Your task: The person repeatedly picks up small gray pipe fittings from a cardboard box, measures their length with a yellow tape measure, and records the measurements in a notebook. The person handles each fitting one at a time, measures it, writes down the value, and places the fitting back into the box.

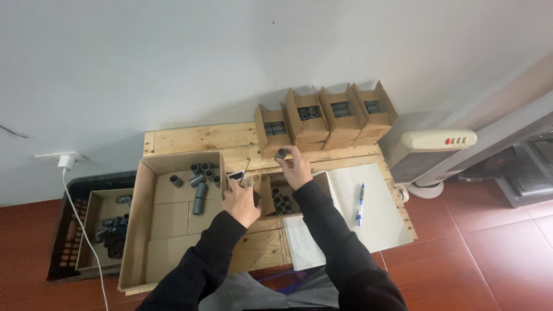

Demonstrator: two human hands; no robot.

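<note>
Wooden table (pixel 190 140): right hand (pixel 296 169) pinches grey tube (pixel 281 154), left hand (pixel 242 198) beside.

Heater (pixel 431 155) label too small; monitor (pixel 533 167) cut off at rt edge.

Big box (pixel 151 230) left, small box (pixel 266 198) centre — notebook (pixel 377 216) right

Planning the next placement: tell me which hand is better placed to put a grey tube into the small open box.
Right. The right hand already holds a grey tube just above the small open box, which is partly filled. The left hand grips that box's side, apparently steadying it.
</note>
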